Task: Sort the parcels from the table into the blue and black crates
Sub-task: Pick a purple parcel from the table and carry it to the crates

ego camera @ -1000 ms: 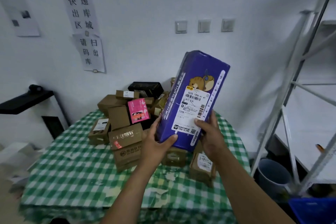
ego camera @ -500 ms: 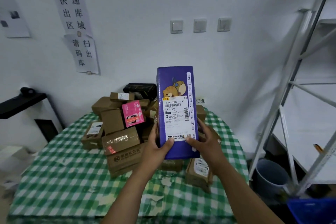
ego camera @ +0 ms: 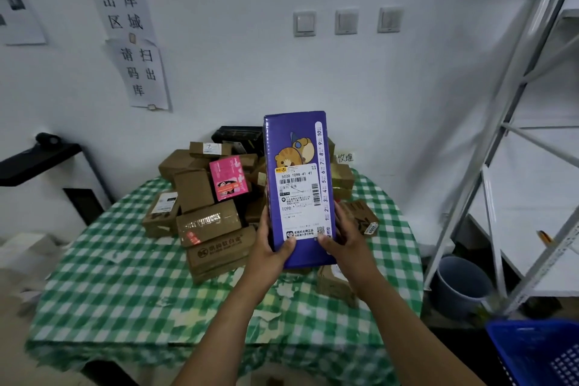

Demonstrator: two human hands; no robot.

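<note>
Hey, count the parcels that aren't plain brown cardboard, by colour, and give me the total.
purple parcel: 1
pink parcel: 1
black parcel: 1
Total: 3

One view only, the head camera, up above the near edge of the table [ego camera: 109, 291] and tipped forward and down across it to the wall [ego camera: 250, 72] behind. The lens is wide, so the rack [ego camera: 488, 138] right of the table leans inward. We're close: both forearms come in from the bottom edge, and the left hand [ego camera: 269, 257] and right hand [ego camera: 347, 244] meet centre frame over the table. They hold a parcel [ego camera: 294, 141] upright, label to the lens. A crate [ego camera: 539, 354] corner clips in low, right of the table.
</note>
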